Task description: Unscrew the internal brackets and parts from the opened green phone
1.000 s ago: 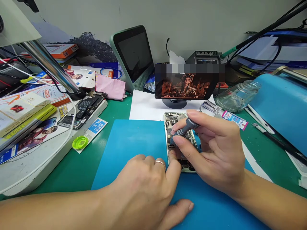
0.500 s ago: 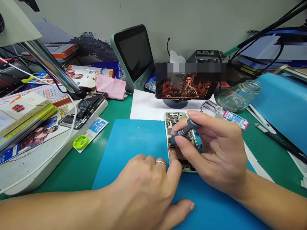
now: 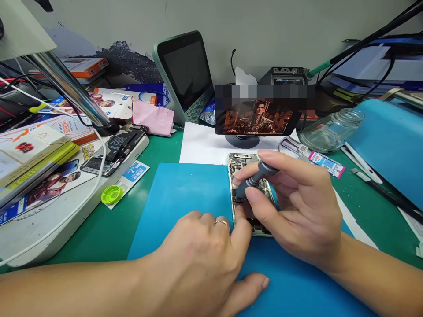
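Note:
An opened smartphone lies on the blue mat, its circuit boards and inner parts bare. My right hand is closed round a grey screwdriver, which slants down to the left with its lower end at the phone's left-middle part. The tip itself is too small to make out. My left hand, with a ring on one finger, rests on the mat. Its index finger presses on the phone just below the screwdriver, the thumb stands apart, and the other fingers are curled. Nothing shows in its grasp.
Behind the phone, a second phone on a stand plays a video. A glass jar lies at the right. At the left are another opened phone, a green cap, boxes and a lamp post. A smart display stands behind.
Very little differs. The screwdriver and my right fingers have shifted very slightly, and the view has moved a touch. My left index finger stays pressed on the phone.

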A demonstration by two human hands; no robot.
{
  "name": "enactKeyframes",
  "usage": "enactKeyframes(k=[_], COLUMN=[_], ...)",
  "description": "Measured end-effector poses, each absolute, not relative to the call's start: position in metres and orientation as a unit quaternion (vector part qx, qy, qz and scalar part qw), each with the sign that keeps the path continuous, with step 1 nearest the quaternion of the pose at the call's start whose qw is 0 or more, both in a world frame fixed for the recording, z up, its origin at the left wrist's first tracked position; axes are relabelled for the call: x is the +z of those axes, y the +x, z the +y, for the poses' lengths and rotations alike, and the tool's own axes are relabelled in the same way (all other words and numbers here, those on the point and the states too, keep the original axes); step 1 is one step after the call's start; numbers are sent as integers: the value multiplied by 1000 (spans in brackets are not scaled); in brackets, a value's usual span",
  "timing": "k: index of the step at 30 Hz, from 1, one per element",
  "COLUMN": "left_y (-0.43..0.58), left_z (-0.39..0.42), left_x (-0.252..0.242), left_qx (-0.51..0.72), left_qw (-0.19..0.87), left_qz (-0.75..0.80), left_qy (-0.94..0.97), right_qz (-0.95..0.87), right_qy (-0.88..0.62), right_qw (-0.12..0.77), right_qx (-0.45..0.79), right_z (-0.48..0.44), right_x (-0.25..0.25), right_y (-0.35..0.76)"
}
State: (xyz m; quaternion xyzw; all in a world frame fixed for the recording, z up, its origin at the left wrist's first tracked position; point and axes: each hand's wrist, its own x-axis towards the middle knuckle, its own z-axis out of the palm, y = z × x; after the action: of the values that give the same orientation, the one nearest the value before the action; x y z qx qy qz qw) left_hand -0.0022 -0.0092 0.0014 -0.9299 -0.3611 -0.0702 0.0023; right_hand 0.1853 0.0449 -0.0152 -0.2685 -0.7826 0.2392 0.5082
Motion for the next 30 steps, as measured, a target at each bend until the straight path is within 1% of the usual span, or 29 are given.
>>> enactKeyframes(k=[6, 11, 14, 18, 27, 30], left_y=[-2, -1, 0, 0, 0, 0], left_z=[-9, -10, -9, -9, -9, -10], left_x=[2, -3, -6, -7, -5, -7], left_qx=[-74, -97, -122, -137, -128, -129], left_qw=[7, 12, 35, 58, 49, 50], left_qz=[-359, -364, -362, -359, -363, -360], left_qy=[-931, -926, -923, -921, -922, -923], right_qz=[-798, -840, -846, -842, -828, -833], right_qy=[-255, -213, -211, -220, -241, -244], right_qw=[496, 475, 474, 476, 495, 485], right_qx=[228, 153, 120, 124, 105, 109], right_z=[48, 52, 52, 51, 52, 51], right_x=[-11, -5, -3, -4, -5, -3], right_y=[185, 185, 183, 183, 183, 182])
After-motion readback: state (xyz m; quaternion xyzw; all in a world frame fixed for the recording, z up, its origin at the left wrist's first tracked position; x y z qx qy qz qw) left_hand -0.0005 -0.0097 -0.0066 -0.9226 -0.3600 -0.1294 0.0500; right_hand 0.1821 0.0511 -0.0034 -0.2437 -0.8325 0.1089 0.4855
